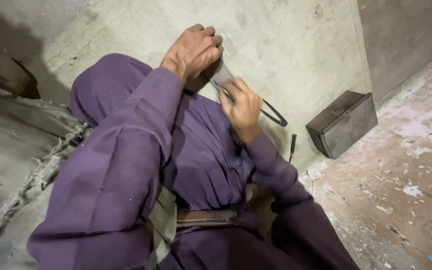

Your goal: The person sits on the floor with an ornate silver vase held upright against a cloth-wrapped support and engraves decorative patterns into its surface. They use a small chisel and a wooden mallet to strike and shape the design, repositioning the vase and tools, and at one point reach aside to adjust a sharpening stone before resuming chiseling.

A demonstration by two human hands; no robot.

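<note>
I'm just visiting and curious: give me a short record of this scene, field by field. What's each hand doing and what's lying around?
Left hand: left hand fisted, pressed against the grey wall, gripping something hidden.
Right hand: right hand closed around a dark looped-handle tool with a flat grey piece at its upper end.
Clothing: purple sleeves.
Nearby: dark metal box against the wall; thin dark rod beside it.
Floor: worn, patchy concrete.

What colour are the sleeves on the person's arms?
The sleeves are purple, plain with no pattern, best seen in the head view.
</note>
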